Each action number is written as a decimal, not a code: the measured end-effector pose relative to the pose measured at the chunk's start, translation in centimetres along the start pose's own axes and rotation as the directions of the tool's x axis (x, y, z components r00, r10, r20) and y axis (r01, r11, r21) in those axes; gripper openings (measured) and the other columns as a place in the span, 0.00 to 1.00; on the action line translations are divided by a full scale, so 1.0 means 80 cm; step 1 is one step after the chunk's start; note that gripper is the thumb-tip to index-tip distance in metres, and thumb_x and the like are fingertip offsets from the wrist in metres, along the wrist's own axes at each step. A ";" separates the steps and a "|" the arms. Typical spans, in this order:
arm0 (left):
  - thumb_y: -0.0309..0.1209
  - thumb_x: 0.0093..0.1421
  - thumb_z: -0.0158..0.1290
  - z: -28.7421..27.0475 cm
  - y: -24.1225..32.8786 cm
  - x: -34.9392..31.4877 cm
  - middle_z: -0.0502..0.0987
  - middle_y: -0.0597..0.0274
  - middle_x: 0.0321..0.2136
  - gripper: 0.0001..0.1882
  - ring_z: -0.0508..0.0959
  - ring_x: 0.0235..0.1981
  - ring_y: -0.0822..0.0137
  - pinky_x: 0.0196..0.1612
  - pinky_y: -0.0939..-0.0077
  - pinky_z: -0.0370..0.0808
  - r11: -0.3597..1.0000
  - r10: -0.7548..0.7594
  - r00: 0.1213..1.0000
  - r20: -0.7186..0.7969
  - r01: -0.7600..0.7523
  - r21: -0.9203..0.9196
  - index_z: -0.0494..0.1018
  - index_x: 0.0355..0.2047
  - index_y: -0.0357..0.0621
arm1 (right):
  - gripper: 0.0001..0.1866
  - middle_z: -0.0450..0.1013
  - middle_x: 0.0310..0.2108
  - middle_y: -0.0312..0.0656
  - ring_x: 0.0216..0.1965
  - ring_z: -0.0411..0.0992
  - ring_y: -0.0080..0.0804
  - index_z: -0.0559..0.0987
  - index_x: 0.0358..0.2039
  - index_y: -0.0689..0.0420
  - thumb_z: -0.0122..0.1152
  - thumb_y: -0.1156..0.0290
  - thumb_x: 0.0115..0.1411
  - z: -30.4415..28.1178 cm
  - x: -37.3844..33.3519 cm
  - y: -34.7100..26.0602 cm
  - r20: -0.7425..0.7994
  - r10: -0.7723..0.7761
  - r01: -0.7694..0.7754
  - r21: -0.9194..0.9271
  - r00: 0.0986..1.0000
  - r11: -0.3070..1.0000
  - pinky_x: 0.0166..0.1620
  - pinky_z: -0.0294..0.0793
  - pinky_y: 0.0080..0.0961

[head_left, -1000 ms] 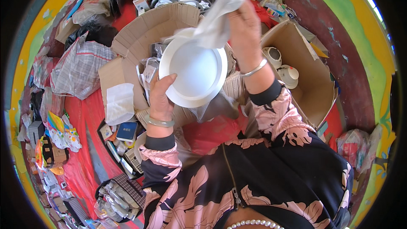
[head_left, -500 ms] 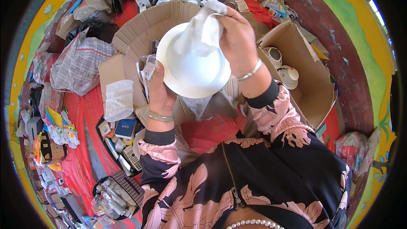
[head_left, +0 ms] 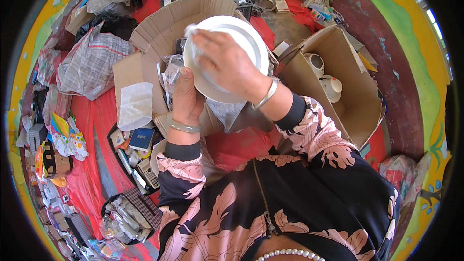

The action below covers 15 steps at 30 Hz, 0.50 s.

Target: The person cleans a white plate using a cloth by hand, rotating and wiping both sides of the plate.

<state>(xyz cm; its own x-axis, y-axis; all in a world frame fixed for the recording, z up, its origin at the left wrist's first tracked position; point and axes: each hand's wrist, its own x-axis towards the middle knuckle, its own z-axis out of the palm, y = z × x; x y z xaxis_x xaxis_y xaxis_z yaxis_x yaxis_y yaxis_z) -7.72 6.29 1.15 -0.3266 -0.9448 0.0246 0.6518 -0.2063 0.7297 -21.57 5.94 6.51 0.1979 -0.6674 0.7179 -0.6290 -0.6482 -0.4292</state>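
A white deep plate with a wide rim is held up in front of me, its face tilted toward me. My left hand is closed on its lower left edge, the thumb lying on the rim. Bent over the plate's face, my right hand presses a thin white cloth against it near the left rim. Most of the cloth is hidden beneath the fingers, and only a crumpled bit sticks out. Under the plate, a sheet of whitish wrapping hangs down.
An open cardboard box stands below the plate, a white sheet on its left flap. Another cardboard box at right contains white crockery. Left are a plaid bag, a calculator in a tray, and a basket.
My right hand has come down and left from the plate's upper right, laying the lifted cloth against the plate's face. The plate has shifted slightly up and right in the left hand.
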 end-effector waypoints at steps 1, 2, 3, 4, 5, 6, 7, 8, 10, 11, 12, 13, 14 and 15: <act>0.57 0.51 0.56 -0.003 0.001 0.001 0.65 0.57 0.55 0.43 0.64 0.57 0.60 0.60 0.65 0.61 1.000 0.016 1.000 0.012 -0.016 0.003 0.59 0.58 0.41 | 0.19 0.68 0.50 0.53 0.49 0.67 0.48 0.72 0.48 0.64 0.55 0.75 0.53 0.002 -0.002 -0.007 0.052 -0.043 0.043 0.007 0.998 0.999 0.52 0.67 0.33; 0.57 0.51 0.56 -0.004 0.002 0.002 0.65 0.57 0.55 0.42 0.64 0.57 0.60 0.60 0.65 0.61 0.999 0.033 0.999 0.022 -0.033 0.006 0.59 0.58 0.41 | 0.20 0.67 0.51 0.53 0.51 0.66 0.48 0.72 0.48 0.64 0.54 0.75 0.53 0.005 -0.004 -0.014 0.103 -0.087 0.085 0.018 0.991 0.996 0.54 0.65 0.34; 0.59 0.51 0.55 0.000 0.002 0.005 0.66 0.57 0.54 0.44 0.66 0.56 0.60 0.58 0.65 0.63 0.997 0.077 0.997 0.012 -0.077 0.012 0.58 0.58 0.41 | 0.21 0.66 0.53 0.53 0.52 0.65 0.48 0.71 0.49 0.65 0.54 0.75 0.53 0.005 -0.007 -0.019 0.155 -0.129 0.127 0.026 0.979 0.992 0.55 0.64 0.34; 0.59 0.51 0.54 -0.004 0.002 0.007 0.66 0.56 0.54 0.44 0.66 0.55 0.60 0.58 0.65 0.63 0.998 0.068 0.996 0.051 -0.067 -0.003 0.58 0.58 0.40 | 0.22 0.66 0.53 0.52 0.53 0.65 0.48 0.71 0.50 0.65 0.53 0.76 0.52 0.004 -0.009 -0.020 0.195 -0.165 0.170 -0.006 0.967 0.985 0.56 0.64 0.34; 0.59 0.51 0.54 -0.013 0.003 0.009 0.66 0.56 0.54 0.44 0.67 0.55 0.60 0.57 0.65 0.64 0.998 0.059 0.994 0.090 -0.057 -0.018 0.58 0.58 0.40 | 0.23 0.66 0.53 0.52 0.53 0.65 0.47 0.70 0.50 0.65 0.52 0.76 0.51 0.002 -0.013 -0.020 0.235 -0.199 0.213 -0.036 0.951 0.976 0.56 0.63 0.34; 0.60 0.51 0.54 -0.020 0.007 0.009 0.66 0.56 0.53 0.44 0.68 0.54 0.60 0.56 0.65 0.65 0.998 0.054 0.991 0.124 -0.051 -0.025 0.58 0.58 0.39 | 0.24 0.66 0.54 0.52 0.53 0.65 0.47 0.69 0.51 0.66 0.51 0.77 0.51 0.001 -0.016 -0.021 0.273 -0.237 0.261 -0.055 0.932 0.964 0.56 0.63 0.33; 0.61 0.53 0.50 -0.024 0.009 0.007 0.67 0.55 0.52 0.44 0.69 0.52 0.59 0.55 0.65 0.66 0.999 0.038 0.993 0.112 -0.034 -0.039 0.57 0.58 0.38 | 0.25 0.65 0.55 0.51 0.52 0.66 0.46 0.69 0.51 0.67 0.49 0.79 0.49 0.000 -0.019 -0.023 0.325 -0.235 0.267 -0.056 0.916 0.962 0.56 0.63 0.32; 0.62 0.54 0.48 -0.025 0.011 0.005 0.67 0.55 0.53 0.44 0.68 0.53 0.59 0.55 0.65 0.66 0.998 0.058 0.997 0.048 -0.057 -0.023 0.57 0.58 0.39 | 0.25 0.64 0.55 0.52 0.52 0.66 0.46 0.69 0.50 0.66 0.50 0.79 0.48 -0.006 -0.020 -0.023 0.384 -0.264 0.287 -0.004 0.885 0.958 0.55 0.64 0.32; 0.64 0.55 0.43 -0.014 0.022 0.001 0.66 0.55 0.54 0.43 0.67 0.54 0.58 0.57 0.64 0.64 0.995 0.099 0.992 -0.078 -0.099 0.010 0.56 0.59 0.41 | 0.25 0.64 0.55 0.53 0.50 0.67 0.47 0.70 0.49 0.66 0.51 0.80 0.47 -0.023 -0.021 -0.022 0.494 -0.322 0.317 0.097 0.808 0.944 0.53 0.67 0.32; 0.63 0.57 0.41 -0.011 0.027 0.001 0.65 0.56 0.55 0.42 0.67 0.54 0.58 0.56 0.64 0.65 0.988 0.151 0.978 -0.146 -0.145 0.051 0.56 0.59 0.41 | 0.24 0.66 0.53 0.51 0.48 0.68 0.46 0.73 0.47 0.63 0.51 0.81 0.46 -0.031 -0.021 -0.020 0.547 -0.311 0.282 0.139 0.777 0.949 0.50 0.70 0.31; 0.63 0.57 0.41 -0.012 0.027 0.002 0.65 0.56 0.55 0.42 0.67 0.54 0.59 0.56 0.64 0.65 0.987 0.162 0.977 -0.138 -0.156 0.049 0.56 0.59 0.41 | 0.22 0.67 0.52 0.50 0.47 0.69 0.45 0.74 0.46 0.60 0.51 0.81 0.47 -0.035 -0.022 -0.015 0.547 -0.284 0.255 0.130 0.788 0.958 0.50 0.70 0.30; 0.63 0.57 0.42 -0.014 0.028 0.004 0.65 0.56 0.55 0.42 0.67 0.54 0.59 0.56 0.63 0.65 0.985 0.173 0.977 -0.129 -0.168 0.047 0.56 0.59 0.41 | 0.21 0.68 0.50 0.49 0.47 0.70 0.44 0.75 0.46 0.57 0.51 0.80 0.48 -0.038 -0.021 -0.010 0.547 -0.257 0.228 0.122 0.797 0.966 0.49 0.71 0.29; 0.63 0.56 0.43 -0.015 0.028 0.005 0.65 0.57 0.55 0.42 0.67 0.54 0.59 0.56 0.63 0.65 0.983 0.184 0.976 -0.121 -0.179 0.045 0.56 0.59 0.41 | 0.21 0.69 0.48 0.47 0.46 0.70 0.43 0.76 0.45 0.55 0.51 0.80 0.49 -0.039 -0.020 -0.004 0.546 -0.229 0.200 0.114 0.806 0.973 0.49 0.71 0.29; 0.63 0.56 0.43 -0.015 0.026 0.005 0.65 0.57 0.55 0.43 0.67 0.54 0.59 0.56 0.63 0.65 0.983 0.184 0.975 -0.124 -0.180 0.045 0.56 0.59 0.41 | 0.17 0.71 0.40 0.46 0.39 0.73 0.43 0.79 0.40 0.53 0.52 0.81 0.50 -0.039 -0.018 0.005 0.453 -0.207 0.192 0.080 0.867 0.978 0.42 0.74 0.30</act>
<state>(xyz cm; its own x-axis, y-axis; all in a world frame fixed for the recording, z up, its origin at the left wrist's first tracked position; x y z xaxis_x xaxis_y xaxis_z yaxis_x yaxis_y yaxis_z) -5.68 5.15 1.90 -0.1139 -0.9908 0.0737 0.6686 -0.0216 0.7433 -24.43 7.82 6.99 0.6429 -0.6104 0.4627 -0.5171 -0.7916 -0.3256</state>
